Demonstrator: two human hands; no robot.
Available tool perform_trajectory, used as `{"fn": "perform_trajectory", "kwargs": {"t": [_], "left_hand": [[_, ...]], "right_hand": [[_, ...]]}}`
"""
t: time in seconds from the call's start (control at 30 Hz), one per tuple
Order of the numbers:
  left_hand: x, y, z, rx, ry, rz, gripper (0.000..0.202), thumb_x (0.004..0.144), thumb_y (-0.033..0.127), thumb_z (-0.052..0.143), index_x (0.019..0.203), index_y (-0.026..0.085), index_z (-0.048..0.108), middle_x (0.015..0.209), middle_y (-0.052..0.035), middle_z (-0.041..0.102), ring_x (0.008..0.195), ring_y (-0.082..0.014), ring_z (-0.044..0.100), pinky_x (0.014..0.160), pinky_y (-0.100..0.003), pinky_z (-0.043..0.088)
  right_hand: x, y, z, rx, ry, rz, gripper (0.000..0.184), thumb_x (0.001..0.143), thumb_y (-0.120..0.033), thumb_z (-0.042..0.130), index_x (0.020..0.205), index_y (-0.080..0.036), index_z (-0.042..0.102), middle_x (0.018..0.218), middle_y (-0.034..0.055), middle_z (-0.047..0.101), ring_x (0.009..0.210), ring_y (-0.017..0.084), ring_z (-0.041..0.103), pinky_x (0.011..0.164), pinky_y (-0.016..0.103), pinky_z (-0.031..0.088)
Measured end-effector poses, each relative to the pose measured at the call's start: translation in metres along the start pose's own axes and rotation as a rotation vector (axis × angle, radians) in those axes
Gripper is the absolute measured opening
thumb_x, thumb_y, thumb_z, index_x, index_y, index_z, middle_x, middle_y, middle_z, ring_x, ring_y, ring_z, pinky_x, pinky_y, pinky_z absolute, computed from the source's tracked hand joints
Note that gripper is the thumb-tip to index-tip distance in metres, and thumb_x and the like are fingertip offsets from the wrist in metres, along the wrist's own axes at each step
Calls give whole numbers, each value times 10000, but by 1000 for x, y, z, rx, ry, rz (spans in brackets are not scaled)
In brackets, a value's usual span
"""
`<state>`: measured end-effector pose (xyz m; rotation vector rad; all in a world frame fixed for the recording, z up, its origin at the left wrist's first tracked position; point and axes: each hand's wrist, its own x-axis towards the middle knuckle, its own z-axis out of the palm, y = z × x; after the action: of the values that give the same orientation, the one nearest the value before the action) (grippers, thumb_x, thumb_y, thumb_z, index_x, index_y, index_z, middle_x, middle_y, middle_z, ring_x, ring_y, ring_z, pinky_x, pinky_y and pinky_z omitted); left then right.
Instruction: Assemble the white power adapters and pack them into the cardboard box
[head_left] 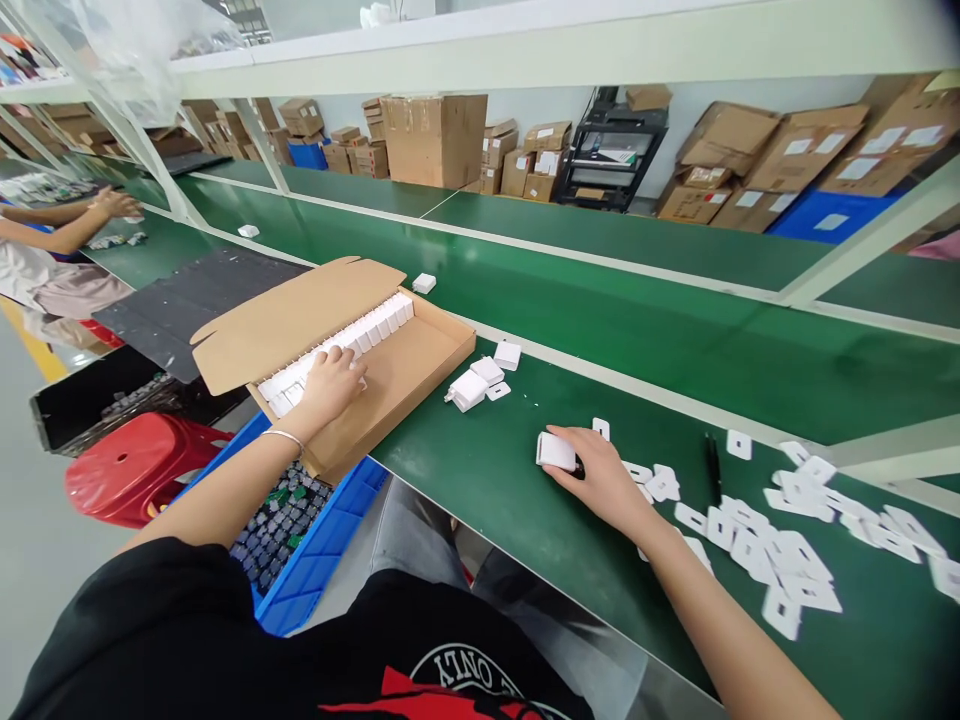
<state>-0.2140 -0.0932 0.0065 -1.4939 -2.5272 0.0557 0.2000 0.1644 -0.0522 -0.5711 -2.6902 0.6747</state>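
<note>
My left hand (331, 385) rests inside an open cardboard box (405, 375), fingers curled down on the near end of a row of white chargers (360, 335) packed along its far wall. My right hand (600, 475) lies on the green bench, fingers closed round one white charger (556, 452). Several flat white square pieces (772, 555) are scattered on the bench just right of that hand. Three loose white chargers (484, 380) lie between the box and my right hand.
A black pen (712, 465) lies among the white pieces. Below the bench stand a blue bin of dark parts (300, 540) and a red stool (139, 465). Another person's arms (67, 225) work at far left. Cardboard cartons (435, 140) line the back.
</note>
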Motion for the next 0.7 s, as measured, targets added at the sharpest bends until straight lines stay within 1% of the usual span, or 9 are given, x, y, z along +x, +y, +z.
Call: {"fn": "perform_trajectory", "kwargs": {"t": [0.1, 0.23, 0.3, 0.33, 0.37, 0.43, 0.5, 0.6, 0.7], "left_hand": [[0, -14, 2, 72, 27, 19, 151, 912, 285, 609, 981, 200, 713, 1109, -187, 632, 1195, -424, 505, 1024, -612, 442], [-2, -30, 4, 21, 55, -98, 198, 889, 307, 644, 1016, 192, 741, 1273, -205, 584, 1254, -459, 463, 1046, -671, 390], [-1, -25, -1, -11, 69, -142, 244, 889, 339, 652, 1053, 186, 747, 1340, -216, 545, 1267, -475, 454, 1048, -695, 379], [-1, -16, -5, -24, 92, -156, 266, 898, 351, 644, 1078, 183, 745, 1348, -221, 536, 1264, -478, 455, 1043, -698, 383], [0, -4, -10, -42, 133, -161, 287, 912, 356, 629, 1111, 183, 739, 1350, -225, 531, 1261, -478, 457, 1038, -695, 391], [-1, 31, -25, -102, 247, -123, 310, 948, 344, 587, 1189, 197, 715, 1350, -220, 535, 1250, -462, 472, 1026, -674, 416], [-4, 77, -41, -179, 316, 9, 312, 967, 308, 570, 1242, 223, 688, 1349, -199, 553, 1214, -424, 514, 1013, -640, 448], [-12, 152, -54, -241, 291, 289, 282, 992, 284, 540, 1230, 224, 678, 1260, -177, 608, 1029, -342, 616, 881, -526, 528], [-19, 223, -46, -323, 189, 490, 356, 995, 296, 555, 1340, 232, 617, 1311, -162, 614, 975, -292, 675, 803, -427, 560]], "right_hand": [[-3, 6, -6, -85, 77, 12, 508, 997, -532, 588, 1439, -284, 567, 1362, 148, 652, 1282, 390, 593, 1079, 594, 486], [-10, 28, -21, -355, 248, 195, 471, 1021, -516, 498, 1286, -165, 668, 1140, 201, 646, 1080, 403, 608, 964, 567, 520], [-14, 40, -24, -464, 265, 295, 494, 1006, -531, 505, 1232, -128, 680, 1073, 212, 640, 1020, 412, 607, 890, 549, 529], [-16, 45, -25, -493, 256, 332, 498, 994, -539, 518, 1217, -123, 679, 1063, 214, 641, 1008, 415, 610, 859, 539, 531], [-18, 49, -26, -503, 240, 360, 491, 983, -541, 532, 1204, -128, 677, 1057, 211, 646, 996, 415, 615, 829, 527, 530], [-18, 53, -25, -471, 199, 393, 436, 970, -515, 544, 1178, -153, 672, 1042, 192, 661, 958, 395, 631, 775, 496, 526], [-17, 53, -24, -402, 166, 401, 355, 970, -447, 535, 1160, -177, 665, 1033, 167, 673, 924, 362, 647, 739, 463, 518], [-12, 47, -21, -327, 165, 398, 305, 971, -376, 529, 1159, -179, 664, 1053, 160, 679, 945, 349, 656, 754, 452, 522], [-8, 42, -17, -302, 219, 361, 381, 987, -432, 545, 1231, -159, 651, 1090, 175, 673, 995, 371, 633, 838, 491, 533]]}}
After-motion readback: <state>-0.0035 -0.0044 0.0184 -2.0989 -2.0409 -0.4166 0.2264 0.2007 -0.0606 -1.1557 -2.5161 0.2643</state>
